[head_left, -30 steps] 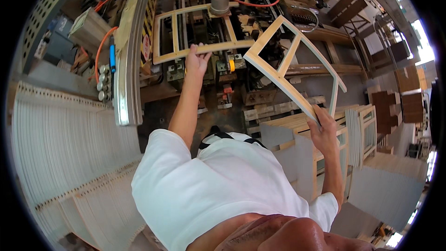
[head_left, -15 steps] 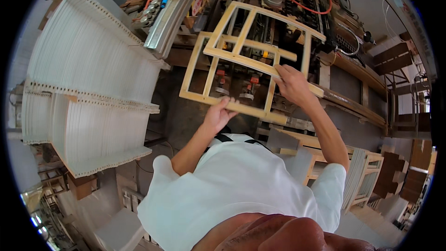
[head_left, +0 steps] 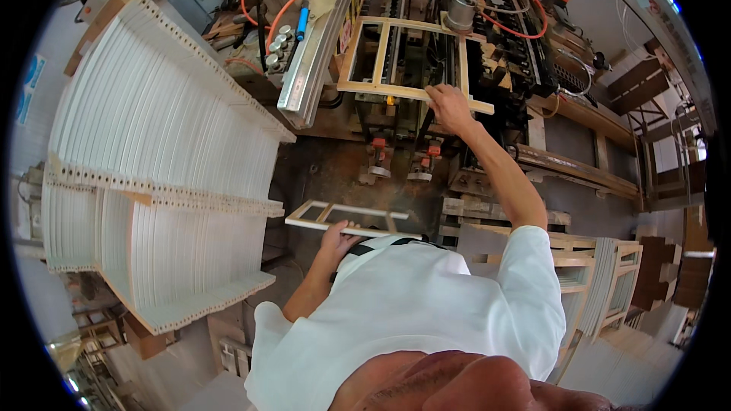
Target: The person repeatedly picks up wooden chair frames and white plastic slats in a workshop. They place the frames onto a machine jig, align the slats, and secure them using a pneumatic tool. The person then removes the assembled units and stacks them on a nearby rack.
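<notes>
My right hand is closed on the near rail of a pale wooden frame, which has crossbars and lies over the machine ahead of me. Low at my waist, my left hand grips the near rail of a second wooden frame. This one is tilted, and its near edge looks whitish. The two frames are well apart. The fingertips of both hands are partly hidden behind the rails.
Tall stacks of white-edged panels stand on my left. A metal beam with a blue-handled tool juts out ahead. Red-and-metal clamps sit under the machine. More frames and panels lean at right, by a pallet.
The two frames overlapped in front of me before. My left hand has drawn one down to my waist, while my right hand has moved the other forward and left over the machine.
</notes>
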Demonstrator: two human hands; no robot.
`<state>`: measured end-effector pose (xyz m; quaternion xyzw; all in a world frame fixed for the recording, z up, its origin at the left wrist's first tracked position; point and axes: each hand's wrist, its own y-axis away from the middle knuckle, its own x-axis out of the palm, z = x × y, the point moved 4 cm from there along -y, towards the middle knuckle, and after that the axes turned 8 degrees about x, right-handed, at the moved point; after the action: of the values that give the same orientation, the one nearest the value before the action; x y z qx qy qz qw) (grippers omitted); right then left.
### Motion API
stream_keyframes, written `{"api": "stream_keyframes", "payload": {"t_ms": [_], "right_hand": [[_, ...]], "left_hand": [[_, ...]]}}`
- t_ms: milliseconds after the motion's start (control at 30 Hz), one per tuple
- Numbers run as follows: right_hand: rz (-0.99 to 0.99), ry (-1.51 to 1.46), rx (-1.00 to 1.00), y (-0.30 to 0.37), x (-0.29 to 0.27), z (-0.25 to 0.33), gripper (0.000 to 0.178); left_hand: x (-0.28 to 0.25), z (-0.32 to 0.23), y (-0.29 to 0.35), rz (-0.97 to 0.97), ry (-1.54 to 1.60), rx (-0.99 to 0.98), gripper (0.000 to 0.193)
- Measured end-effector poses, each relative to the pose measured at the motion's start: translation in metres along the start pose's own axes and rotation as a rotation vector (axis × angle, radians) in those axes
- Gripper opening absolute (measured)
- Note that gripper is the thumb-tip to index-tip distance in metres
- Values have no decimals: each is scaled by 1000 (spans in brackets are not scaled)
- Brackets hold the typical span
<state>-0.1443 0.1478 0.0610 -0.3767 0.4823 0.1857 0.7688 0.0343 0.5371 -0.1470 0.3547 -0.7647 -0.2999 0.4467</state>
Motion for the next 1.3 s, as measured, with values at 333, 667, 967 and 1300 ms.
{"api": "stream_keyframes", "payload": {"t_ms": [333, 667, 967, 1300], "right_hand": [[102, 582, -58, -103, 11, -22, 11], [262, 925, -131, -190, 28, -66, 17], [245, 826, -120, -206, 25, -81, 13], [213, 802, -98, -214, 25, -81, 14]], "left_hand": [[-51, -24, -41, -55, -80, 29, 12], [-27, 0, -30, -186, 23, 161, 13], [-34, 41, -33, -285, 152, 148, 6], [16, 44, -18, -280, 219, 309, 12]]}}
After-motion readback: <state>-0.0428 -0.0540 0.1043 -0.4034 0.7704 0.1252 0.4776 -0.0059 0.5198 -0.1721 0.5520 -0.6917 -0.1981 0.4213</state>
